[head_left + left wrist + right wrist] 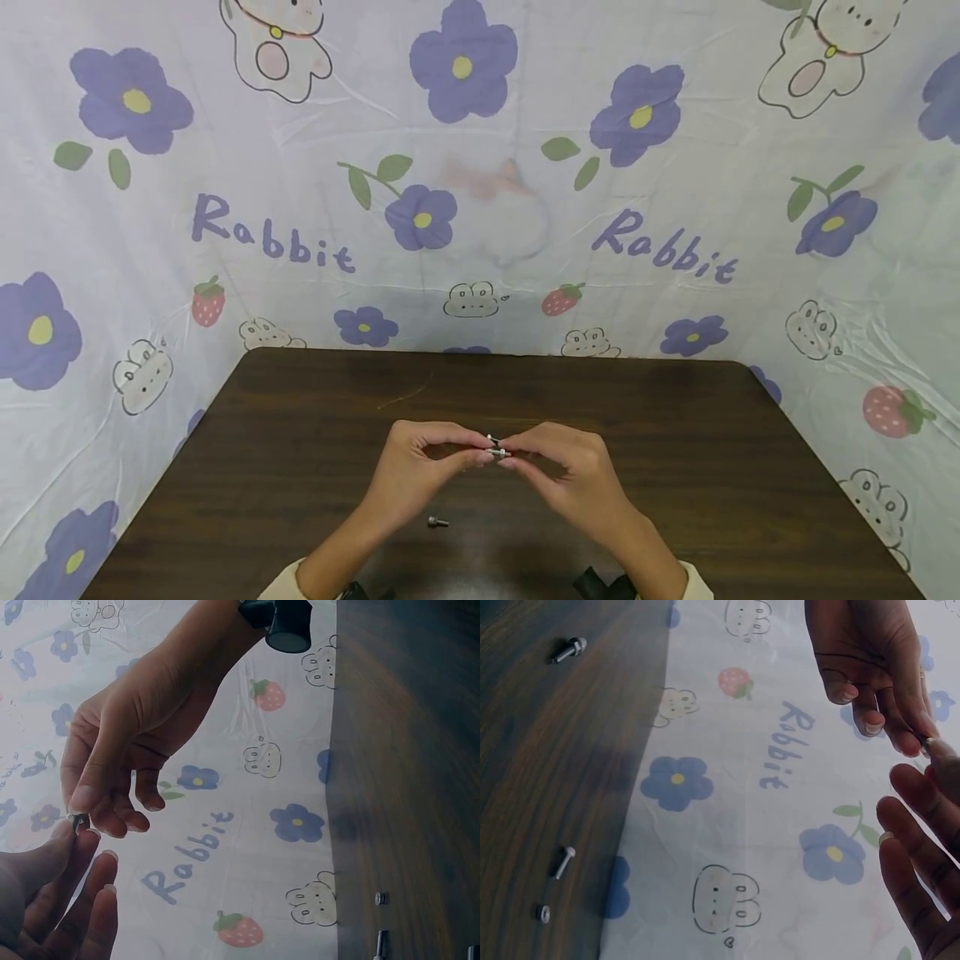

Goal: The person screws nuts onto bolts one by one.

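In front of me both hands meet at the fingertips over the dark table. My left hand pinches a small metal bolt between thumb and forefinger. From the other side, my right hand pinches a small nut on that bolt; fingertips cover much of both pieces. In the right wrist view, another bolt with a nut on it lies on the table. Apart from it lie a loose screw and a loose nut, close together.
The dark wood-grain table has rounded far corners. A pale curtain printed with flowers, rabbits and strawberries hangs behind and beside it. A black wrist device sits on the right wrist.
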Motion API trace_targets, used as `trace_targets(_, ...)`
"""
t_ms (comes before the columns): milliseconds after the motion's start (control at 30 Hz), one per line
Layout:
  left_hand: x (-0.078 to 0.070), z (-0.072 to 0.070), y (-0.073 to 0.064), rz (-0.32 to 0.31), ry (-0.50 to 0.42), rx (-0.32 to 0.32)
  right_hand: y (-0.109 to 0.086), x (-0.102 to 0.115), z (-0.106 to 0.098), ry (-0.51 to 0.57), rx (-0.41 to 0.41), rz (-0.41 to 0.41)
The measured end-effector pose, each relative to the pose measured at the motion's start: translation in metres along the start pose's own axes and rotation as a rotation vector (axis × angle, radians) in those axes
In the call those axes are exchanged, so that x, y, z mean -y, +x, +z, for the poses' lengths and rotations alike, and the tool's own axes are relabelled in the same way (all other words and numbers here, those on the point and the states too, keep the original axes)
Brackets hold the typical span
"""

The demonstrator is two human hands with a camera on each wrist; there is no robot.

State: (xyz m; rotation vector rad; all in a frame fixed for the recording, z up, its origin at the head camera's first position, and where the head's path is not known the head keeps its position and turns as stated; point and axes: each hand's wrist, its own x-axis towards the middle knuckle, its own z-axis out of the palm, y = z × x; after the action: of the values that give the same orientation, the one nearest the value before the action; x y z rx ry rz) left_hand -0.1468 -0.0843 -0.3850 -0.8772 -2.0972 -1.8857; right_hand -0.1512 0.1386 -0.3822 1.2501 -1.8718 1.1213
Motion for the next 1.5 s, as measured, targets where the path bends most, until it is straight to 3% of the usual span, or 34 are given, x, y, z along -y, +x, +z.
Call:
trace_targets(367, -0.0015, 0.0026, -0.0009, 0.014, -0.043, 0.007, -0.0007, 0.0000, 0.0011, 0.017, 0.018, 0.033)
trace_targets(667, -0.0031, 0.0041, -0.0020, 0.007, -0.009, 0.004, -0.0020, 0.0017, 0.0011, 0.026, 0.030, 0.049)
trace_targets(933, -0.0044, 0.0012, -0.0007, -0.005, 0.008, -0.013, -0.0022, 0.0038, -0.0009, -0.025, 0.073, 0.135)
trace_targets(1200, -0.0042, -0.0014, 0.0006, -0.007, -0.003, -0.012, 0.0000, 0.0025, 0.0007, -0.006, 0.004, 0.061)
trace_targets(1500, -0.0004, 0.0003, -0.0009, 0.002, 0.012, 0.001, -0.0005, 0.0004, 0.0012, -0.001, -0.002, -0.006)
